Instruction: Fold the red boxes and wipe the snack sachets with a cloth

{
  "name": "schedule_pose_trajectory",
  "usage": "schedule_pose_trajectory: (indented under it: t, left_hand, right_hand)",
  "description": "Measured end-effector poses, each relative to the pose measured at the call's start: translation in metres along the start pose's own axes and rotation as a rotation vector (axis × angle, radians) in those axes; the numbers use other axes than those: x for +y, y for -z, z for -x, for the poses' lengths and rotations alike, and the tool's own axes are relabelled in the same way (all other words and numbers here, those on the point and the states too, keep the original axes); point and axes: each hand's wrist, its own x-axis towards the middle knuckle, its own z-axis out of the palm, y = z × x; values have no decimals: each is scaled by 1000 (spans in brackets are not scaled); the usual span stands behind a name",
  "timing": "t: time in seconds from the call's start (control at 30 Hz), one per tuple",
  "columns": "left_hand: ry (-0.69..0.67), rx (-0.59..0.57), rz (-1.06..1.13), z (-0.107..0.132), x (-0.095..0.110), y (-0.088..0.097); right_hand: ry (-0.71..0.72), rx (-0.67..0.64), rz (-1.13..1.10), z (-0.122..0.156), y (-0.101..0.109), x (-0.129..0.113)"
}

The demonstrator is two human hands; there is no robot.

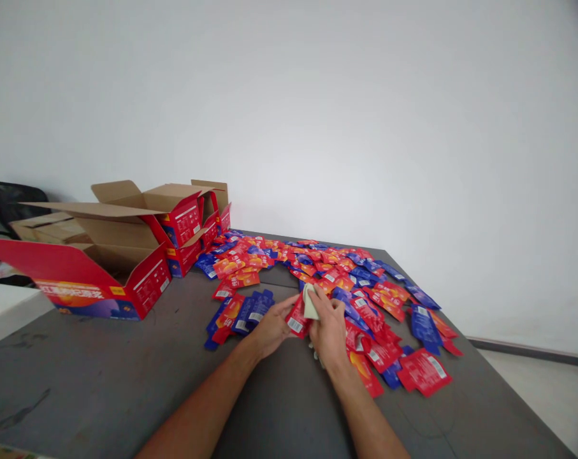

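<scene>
A red pouch (296, 322) with a white barcode label is pinched at its left edge by my left hand (272, 327). My right hand (329, 324) grips a folded pale cloth (310, 302) that lies against the pouch's right side. Both hands are closed and close together above the dark table. Just left of them, a small group of blue pouches (253, 312) and red-orange pouches (230, 317) overlap on the tabletop. To the right of my right hand lies a loose heap of red pouches (372, 317) and blue ones. Something pale shows partly under my right hand.
Open red cardboard boxes (148, 280) stand along the left side, flaps spread. Many more pouches (317, 258) cover the far part of the dark grey table (174, 376). A white wall rises behind; a black chair (16, 204) stands at far left.
</scene>
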Motion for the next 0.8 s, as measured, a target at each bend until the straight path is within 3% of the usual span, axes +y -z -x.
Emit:
schedule_pose_trajectory:
  t: [0.27, 0.4, 0.6, 0.8]
  left_hand:
    - [-146, 181, 25, -5, 4, 7]
    - [-128, 183, 15, -3, 6, 6]
    - [-37, 114, -3, 0, 5, 2]
    - [-62, 154, -19, -1, 8, 1]
  right_hand:
    - [187, -242, -19, 7, -1, -40]
    - [156, -216, -33, 6, -1, -38]
    - [15, -43, -76, 4, -5, -16]
    - [14, -83, -160, 5, -11, -13]
